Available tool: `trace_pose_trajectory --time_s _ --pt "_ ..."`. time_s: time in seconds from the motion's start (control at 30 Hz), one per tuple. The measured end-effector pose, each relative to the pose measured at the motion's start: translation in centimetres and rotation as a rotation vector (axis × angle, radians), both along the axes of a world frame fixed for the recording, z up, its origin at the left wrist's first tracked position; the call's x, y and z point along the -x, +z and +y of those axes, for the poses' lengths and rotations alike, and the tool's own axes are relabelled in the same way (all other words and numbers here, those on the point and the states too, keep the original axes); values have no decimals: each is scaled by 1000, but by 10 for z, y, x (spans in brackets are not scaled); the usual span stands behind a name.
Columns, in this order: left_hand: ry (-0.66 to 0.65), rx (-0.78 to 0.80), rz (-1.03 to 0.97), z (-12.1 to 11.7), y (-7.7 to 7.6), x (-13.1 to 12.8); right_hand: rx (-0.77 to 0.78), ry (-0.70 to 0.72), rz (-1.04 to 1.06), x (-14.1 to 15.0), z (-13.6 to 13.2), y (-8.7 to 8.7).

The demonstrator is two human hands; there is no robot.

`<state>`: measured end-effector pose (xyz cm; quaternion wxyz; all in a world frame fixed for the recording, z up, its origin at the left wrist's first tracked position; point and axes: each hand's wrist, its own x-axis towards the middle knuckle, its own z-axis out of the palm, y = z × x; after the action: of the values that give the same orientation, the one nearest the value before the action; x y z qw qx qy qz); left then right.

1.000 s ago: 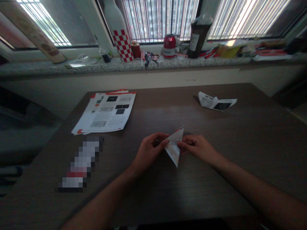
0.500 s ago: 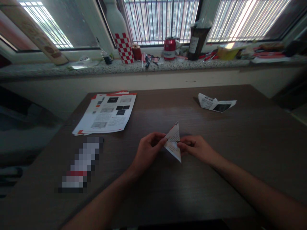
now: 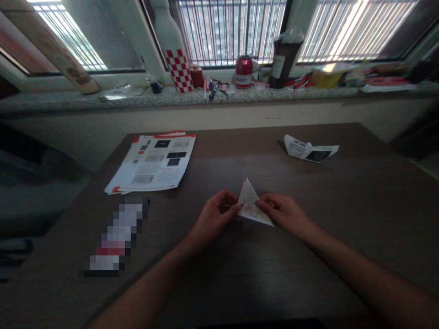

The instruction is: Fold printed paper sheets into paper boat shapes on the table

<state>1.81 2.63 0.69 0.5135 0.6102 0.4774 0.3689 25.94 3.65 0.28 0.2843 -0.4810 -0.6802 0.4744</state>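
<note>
- Left hand (image 3: 216,213) and right hand (image 3: 285,213) both pinch one folded paper (image 3: 248,196) over the table (image 3: 226,283)
- One paper boat (image 3: 310,151) (printed too) farther off, to the right
- One paper stack (image 3: 156,163) at left, sheet count unclear

Looks most like a room in a home. Has a barred window (image 3: 236,34) at twelve o'clock from the middle of the view, over a speckled stone sill (image 3: 130,101) crowded with household odds and ends: a red-checked white bottle (image 3: 179,71) at eleven, a red can (image 3: 243,72) just past twelve, a dark drink container (image 3: 281,61) at one. Includes a plain wood-grain desk (image 3: 219,157) below.
</note>
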Motion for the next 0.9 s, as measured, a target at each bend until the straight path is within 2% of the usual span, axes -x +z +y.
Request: trace_pose_trajectory --time_s 0.1,0.33,0.5,0.63,0.77,0.9 --pt "14 -3 7 0 0 -1 -15 -8 -10 0 0 2" --pt "52 -46 30 2 0 3 71 61 34 -2 1 -3" --pt "-9 -38 23 2 -3 4 37 66 13 -3 1 0" --pt "-63 -8 -65 -1 2 2 41 124 -13 -6 0 0" --pt "-53 27 -103 -2 5 2 52 194 -37 -6 -4 -1" --pt "-32 39 -71 -1 3 3 34 166 -43 -5 -5 -1"
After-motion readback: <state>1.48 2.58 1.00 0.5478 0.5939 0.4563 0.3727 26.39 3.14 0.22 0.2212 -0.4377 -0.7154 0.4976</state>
